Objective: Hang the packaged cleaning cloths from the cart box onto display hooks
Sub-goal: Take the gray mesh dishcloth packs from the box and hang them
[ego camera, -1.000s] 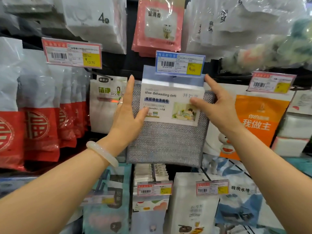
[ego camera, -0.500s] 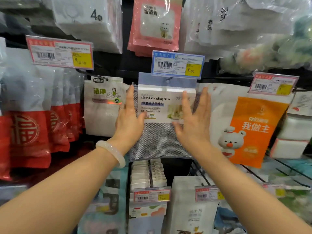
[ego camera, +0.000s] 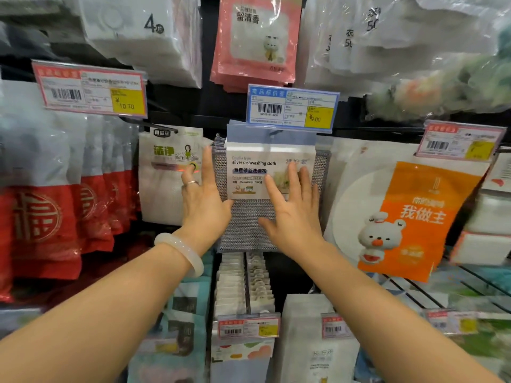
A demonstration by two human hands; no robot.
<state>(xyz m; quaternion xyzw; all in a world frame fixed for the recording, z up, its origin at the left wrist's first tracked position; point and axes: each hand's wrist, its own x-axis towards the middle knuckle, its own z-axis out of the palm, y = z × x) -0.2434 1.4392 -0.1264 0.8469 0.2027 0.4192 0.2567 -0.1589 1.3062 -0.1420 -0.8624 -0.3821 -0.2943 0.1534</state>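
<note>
Two flat hands, left hand and right hand, press straight fingers on the mesh cloth pack.

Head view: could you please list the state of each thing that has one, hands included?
silver dishwashing cloth pack: hanging under the blue price tag, front of its stack
left hand: open, fingers straight, at the pack's left edge
right hand: open, flat against the pack's front
</note>
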